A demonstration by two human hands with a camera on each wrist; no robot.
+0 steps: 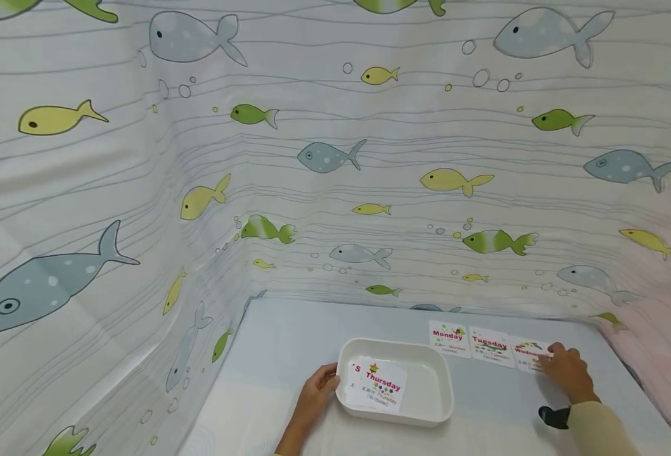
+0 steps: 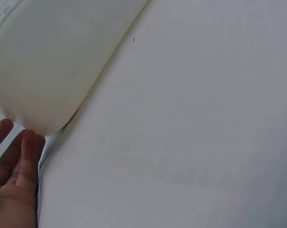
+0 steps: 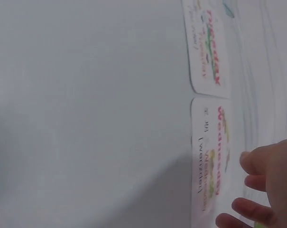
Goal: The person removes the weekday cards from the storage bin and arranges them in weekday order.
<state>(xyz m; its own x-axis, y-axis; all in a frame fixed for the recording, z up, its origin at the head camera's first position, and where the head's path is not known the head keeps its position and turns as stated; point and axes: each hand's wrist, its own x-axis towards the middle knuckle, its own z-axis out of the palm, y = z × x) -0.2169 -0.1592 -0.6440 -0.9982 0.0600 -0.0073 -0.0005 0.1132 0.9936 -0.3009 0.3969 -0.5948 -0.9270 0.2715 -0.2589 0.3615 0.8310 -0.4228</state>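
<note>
A white rectangular tray (image 1: 395, 420) stands on the table with several cards in it; the Thursday card (image 1: 377, 389) lies on top, covering most of those beneath. The fingertips of my left hand (image 1: 315, 392) touch the tray's left end from outside, as the left wrist view also shows at the tray wall (image 2: 53, 71). Over the right end of the Wednesday card (image 1: 529, 356) is my right hand (image 1: 568, 373), its fingers loosely bent. In the right wrist view these fingers (image 3: 252, 164) are spread beside the Wednesday card (image 3: 207, 156), with nothing between them.
The Monday card (image 1: 449, 339) and Tuesday card (image 1: 492, 347) lie in a row left of the Wednesday card, near the table's back edge. A fish-patterned curtain (image 1: 324, 190) encloses the back and left. Pink cloth (image 1: 666, 335) hangs at the right.
</note>
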